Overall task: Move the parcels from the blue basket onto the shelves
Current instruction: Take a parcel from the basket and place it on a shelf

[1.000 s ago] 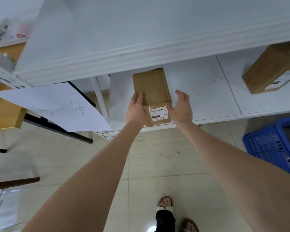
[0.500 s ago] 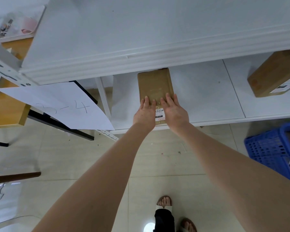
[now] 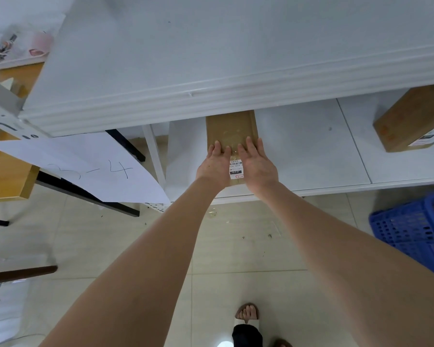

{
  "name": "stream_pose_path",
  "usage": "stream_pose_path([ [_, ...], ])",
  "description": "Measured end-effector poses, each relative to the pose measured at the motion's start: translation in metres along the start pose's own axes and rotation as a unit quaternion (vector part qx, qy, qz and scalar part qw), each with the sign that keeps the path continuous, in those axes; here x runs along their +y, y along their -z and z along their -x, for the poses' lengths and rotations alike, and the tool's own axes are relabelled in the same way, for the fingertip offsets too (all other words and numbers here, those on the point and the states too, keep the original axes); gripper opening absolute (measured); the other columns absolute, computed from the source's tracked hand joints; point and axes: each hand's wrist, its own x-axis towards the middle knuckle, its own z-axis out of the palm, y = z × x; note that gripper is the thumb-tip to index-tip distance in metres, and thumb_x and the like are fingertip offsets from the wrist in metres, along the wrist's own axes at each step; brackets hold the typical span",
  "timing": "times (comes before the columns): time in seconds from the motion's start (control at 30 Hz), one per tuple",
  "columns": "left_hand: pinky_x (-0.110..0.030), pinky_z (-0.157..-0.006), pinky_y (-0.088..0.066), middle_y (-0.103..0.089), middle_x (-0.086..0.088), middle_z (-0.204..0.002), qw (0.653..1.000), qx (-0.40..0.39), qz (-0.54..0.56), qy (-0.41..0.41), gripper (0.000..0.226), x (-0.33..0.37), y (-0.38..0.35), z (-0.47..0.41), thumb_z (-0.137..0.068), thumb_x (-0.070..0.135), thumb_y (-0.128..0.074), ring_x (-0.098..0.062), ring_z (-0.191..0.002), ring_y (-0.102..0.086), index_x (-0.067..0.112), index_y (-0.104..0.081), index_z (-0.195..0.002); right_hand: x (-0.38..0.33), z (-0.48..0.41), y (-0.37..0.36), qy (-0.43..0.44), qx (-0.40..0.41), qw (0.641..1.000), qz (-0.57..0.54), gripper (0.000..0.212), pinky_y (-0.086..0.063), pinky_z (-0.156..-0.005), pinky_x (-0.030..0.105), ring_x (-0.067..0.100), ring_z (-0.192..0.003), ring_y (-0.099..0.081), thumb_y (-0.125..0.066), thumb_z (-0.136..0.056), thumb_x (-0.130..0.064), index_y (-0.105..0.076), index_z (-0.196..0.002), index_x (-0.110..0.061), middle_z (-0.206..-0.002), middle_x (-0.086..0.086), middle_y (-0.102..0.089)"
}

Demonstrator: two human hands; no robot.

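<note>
**Both hands flat on a parcel lying on the lower shelf**

From my remote station I see the left hand [image 3: 214,164] and the right hand [image 3: 258,164] side by side. Their fingers are straight and close together, palms down on the near end of the brown parcel [image 3: 231,127], and neither hand curls round it. The parcel lies flat on the white lower shelf [image 3: 311,149], its far end under the front edge of the upper shelf [image 3: 211,58], and its white barcode label [image 3: 236,169] shows between the two hands. A second parcel [image 3: 409,121] sits on the same shelf, well apart to the right. The blue basket [image 3: 409,229] stands on the tiled floor [image 3: 236,251] at the right edge of view; I cannot tell what it holds. A paper sheet [image 3: 85,169] marked "3-4" hangs at the left
</note>
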Motion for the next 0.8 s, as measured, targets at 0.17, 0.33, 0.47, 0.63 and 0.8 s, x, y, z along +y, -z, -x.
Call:
stream_pose_path([
  [0.17, -0.037, -0.116, -0.026, 0.004, -0.011, -0.159, 1.0, 0.001, -0.002, 0.001, 0.073, 0.0, 0.003, -0.011, -0.09, 0.006, -0.054, -0.023, -0.148, 0.001, 0.014, -0.015, -0.151, 0.002, -0.012, 0.001, -0.001, -0.001, 1.0, -0.004, 0.075, -0.029, -0.112, 0.029, 0.022, -0.149, 0.012, -0.053, -0.097, -0.017, -0.005, -0.155, -0.02, -0.162, -0.002, 0.009],
  [0.33, -0.036, -0.117, -0.024, 0.005, -0.012, -0.159, 1.0, -0.001, -0.003, 0.003, 0.076, 0.001, 0.006, -0.015, -0.09, 0.005, -0.054, -0.024, -0.148, 0.002, 0.014, -0.011, -0.152, 0.004, -0.02, 0.004, 0.0, -0.006, 1.0, -0.017, 0.075, -0.031, -0.111, 0.03, 0.021, -0.149, 0.012, -0.055, -0.097, -0.019, -0.007, -0.155, -0.022, -0.162, -0.004, 0.009],
  [0.47, -0.034, -0.118, -0.02, 0.007, -0.013, -0.159, 1.0, -0.01, -0.015, 0.003, 0.078, 0.002, 0.006, -0.012, -0.091, 0.009, -0.055, -0.024, -0.148, 0.003, 0.014, -0.007, -0.152, 0.006, -0.017, 0.007, 0.002, -0.004, 1.0, -0.027, 0.072, -0.035, -0.108, 0.032, 0.02, -0.149, 0.011, -0.052, -0.097, -0.015, -0.009, -0.154, -0.024, -0.162, -0.005, 0.008],
  [0.63, -0.039, -0.114, -0.029, -0.008, -0.009, -0.157, 1.0, -0.006, -0.015, 0.011, 0.079, 0.005, 0.017, 0.0, -0.086, 0.016, -0.062, -0.026, -0.143, -0.02, 0.022, -0.016, -0.15, 0.007, -0.001, 0.022, 0.01, 0.0, 0.999, -0.031, 0.075, -0.028, -0.115, 0.038, 0.027, -0.149, -0.001, -0.057, -0.093, -0.01, -0.014, -0.153, -0.024, -0.161, 0.003, 0.001],
  [0.8, -0.04, -0.095, -0.045, -0.02, -0.006, -0.15, 1.0, -0.021, -0.02, -0.005, 0.069, 0.038, 0.021, 0.024, -0.087, 0.009, -0.055, -0.031, -0.13, -0.039, 0.019, -0.023, -0.147, 0.023, 0.045, 0.039, -0.06, 0.018, 0.997, -0.033, 0.078, -0.023, -0.116, 0.037, 0.029, -0.144, -0.017, -0.054, -0.087, -0.001, -0.014, -0.152, -0.019, -0.158, 0.01, -0.009],
])
